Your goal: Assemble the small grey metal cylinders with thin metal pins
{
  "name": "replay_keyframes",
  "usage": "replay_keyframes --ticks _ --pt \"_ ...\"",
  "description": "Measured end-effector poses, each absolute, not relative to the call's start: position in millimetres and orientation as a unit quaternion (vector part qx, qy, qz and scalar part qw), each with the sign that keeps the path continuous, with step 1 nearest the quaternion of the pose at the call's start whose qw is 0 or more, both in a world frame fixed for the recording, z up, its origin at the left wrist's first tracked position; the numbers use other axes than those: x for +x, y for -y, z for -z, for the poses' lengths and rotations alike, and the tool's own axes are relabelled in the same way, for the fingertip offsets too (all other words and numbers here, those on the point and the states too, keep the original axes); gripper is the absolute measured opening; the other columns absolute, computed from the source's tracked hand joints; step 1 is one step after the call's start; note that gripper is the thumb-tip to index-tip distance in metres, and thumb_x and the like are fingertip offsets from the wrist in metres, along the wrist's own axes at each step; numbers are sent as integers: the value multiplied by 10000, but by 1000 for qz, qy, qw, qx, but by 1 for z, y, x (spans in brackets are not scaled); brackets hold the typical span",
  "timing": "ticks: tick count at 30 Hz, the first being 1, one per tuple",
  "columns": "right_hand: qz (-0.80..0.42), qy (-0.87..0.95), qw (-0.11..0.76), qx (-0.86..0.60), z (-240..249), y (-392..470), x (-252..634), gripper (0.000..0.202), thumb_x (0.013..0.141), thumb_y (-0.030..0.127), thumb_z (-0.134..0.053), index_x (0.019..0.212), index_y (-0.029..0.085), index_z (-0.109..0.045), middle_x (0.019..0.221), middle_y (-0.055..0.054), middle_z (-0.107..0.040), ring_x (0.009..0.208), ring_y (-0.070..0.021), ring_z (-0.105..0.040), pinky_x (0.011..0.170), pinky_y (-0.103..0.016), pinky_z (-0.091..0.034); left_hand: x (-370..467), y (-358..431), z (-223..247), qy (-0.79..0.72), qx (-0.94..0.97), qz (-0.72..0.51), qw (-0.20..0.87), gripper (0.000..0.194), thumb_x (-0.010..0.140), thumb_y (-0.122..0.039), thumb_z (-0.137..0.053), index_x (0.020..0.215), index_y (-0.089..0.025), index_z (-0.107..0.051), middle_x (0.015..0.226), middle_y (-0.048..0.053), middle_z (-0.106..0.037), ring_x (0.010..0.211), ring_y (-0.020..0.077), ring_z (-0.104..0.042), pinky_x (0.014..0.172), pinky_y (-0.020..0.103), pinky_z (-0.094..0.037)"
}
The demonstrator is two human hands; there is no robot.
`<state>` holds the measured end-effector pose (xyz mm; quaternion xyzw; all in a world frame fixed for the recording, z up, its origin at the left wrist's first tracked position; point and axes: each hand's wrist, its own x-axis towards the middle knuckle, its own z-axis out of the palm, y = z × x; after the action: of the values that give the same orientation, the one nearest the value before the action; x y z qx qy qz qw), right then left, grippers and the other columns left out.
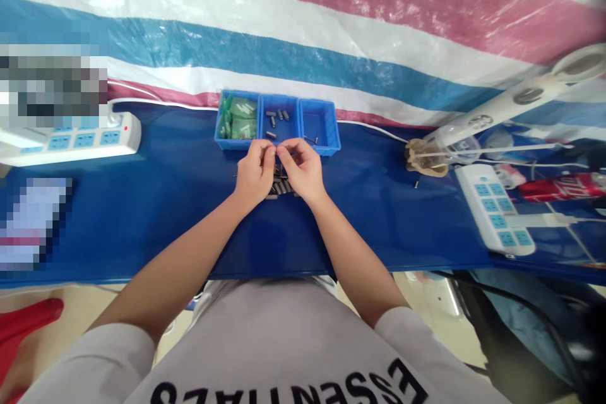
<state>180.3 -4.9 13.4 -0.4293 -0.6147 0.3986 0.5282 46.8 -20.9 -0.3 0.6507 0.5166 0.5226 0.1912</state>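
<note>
My left hand point(256, 170) and my right hand point(302, 167) meet fingertip to fingertip just in front of three joined blue bins. Both are closed in a pinch; whatever lies between the fingertips is too small to make out. Beneath and between them, several dark grey cylinders point(283, 187) lie in a pile on the blue table. Green bags with pale pieces fill the left bin point(218, 129). A few grey cylinders lie in the middle bin point(279, 101). Inside the right bin point(338, 132) are small thin metal pieces.
A white power strip point(127, 132) sits at the left, above a pixelated phone-like object point(35, 221). At the right are a white lamp point(492, 115), another power strip point(492, 208), a red bottle point(563, 187) and a small screw-like piece point(416, 184). A striped sheet point(303, 31) hangs behind.
</note>
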Motion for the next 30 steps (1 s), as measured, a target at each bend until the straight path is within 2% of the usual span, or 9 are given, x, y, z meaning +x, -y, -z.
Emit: replay_keyframes --ticks 4,16,25,30 --pt "-387 632 520 -425 -17 7 181 312 919 494 -633 868 191 -686 847 -18 -683 747 -117 -617 683 -248 -501 46 20 -1 -535 633 -524 196 293 1034 -454 -438 931 -208 -561 673 -21 -597 585 105 -574 625 228 -437" --pt "-389 643 510 -418 -18 7 182 437 949 538 -568 699 197 -678 739 -4 -686 729 -128 -639 747 -273 -500 46 21 -2 -538 620 -535 199 331 1034 -470 -434 879 -203 -554 679 -18 -603 595 100 -574 626 227 -434" --pt "-390 647 495 -430 -23 8 182 538 964 602 -496 658 196 -671 688 -7 -669 682 -128 -618 759 -276 -523 47 22 -1 -529 621 -540 207 315 1023 -495 -447 989 -211 -580 756 -1 -637 635 106 -595 636 222 -452" --pt "-383 652 491 -433 -23 8 183 537 966 596 -494 647 197 -659 697 -9 -676 694 -131 -627 767 -278 -525 48 23 -1 -527 618 -542 214 296 1021 -491 -455 1050 -223 -577 719 -12 -626 606 110 -594 630 226 -457"
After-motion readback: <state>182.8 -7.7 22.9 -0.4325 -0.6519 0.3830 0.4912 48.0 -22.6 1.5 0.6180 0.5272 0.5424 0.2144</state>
